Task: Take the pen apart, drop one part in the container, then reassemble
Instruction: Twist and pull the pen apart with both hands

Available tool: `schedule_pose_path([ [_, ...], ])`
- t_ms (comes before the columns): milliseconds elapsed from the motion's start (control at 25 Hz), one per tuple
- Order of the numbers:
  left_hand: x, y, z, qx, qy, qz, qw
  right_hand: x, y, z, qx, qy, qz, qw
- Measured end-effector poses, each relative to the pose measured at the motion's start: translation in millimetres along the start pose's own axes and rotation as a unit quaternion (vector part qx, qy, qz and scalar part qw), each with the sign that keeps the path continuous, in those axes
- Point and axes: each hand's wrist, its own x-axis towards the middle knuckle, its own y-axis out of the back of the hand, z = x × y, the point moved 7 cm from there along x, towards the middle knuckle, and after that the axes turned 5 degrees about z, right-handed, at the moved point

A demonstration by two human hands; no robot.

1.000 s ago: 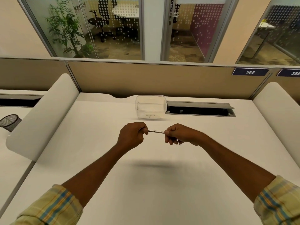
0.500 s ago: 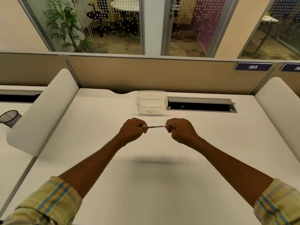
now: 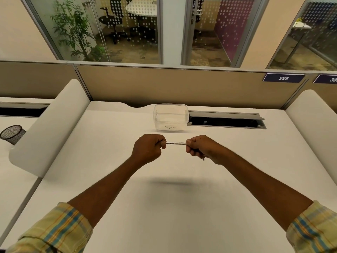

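Head view: both hands hang above the middle of the desk (image 3: 164,207), near the clear container (image 3: 170,117), which stands at the desk's far edge just beside the open cable slot (image 3: 226,122). The left hand (image 3: 147,149) and right hand (image 3: 200,148) each curl tightly round one end of the pen (image 3: 176,143), with a short pale stretch level between the fists. Since half a second ago the right wrist has rolled, and a small dark tip (image 3: 203,158) now pokes out below that fist. The left hand's hold looks unchanged.
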Motion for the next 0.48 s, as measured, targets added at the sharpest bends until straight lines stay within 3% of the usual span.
schedule_pose_path([
  [200, 4.8, -2.4, -3.9, -0.080, 0.057, -0.058, 0.993, -2.0, 4.3, -10.4, -0.060, 0.147, 0.150, 0.976],
  [360, 6.9, -2.3, -7.9, -0.125, 0.070, -0.111, 0.983, -19.1, 2.3, -22.9, -0.201, 0.333, 0.229, 0.892],
  [400, 6.6, -2.6, -8.3, -0.123, 0.067, -0.112, 0.984, -19.2, 2.2, -22.8, -0.201, 0.343, 0.229, 0.889],
  [480, 6.3, -2.3, -7.7, -0.110, 0.055, -0.098, 0.988, -10.5, 3.5, -16.8, -0.133, 0.277, 0.175, 0.935],
])
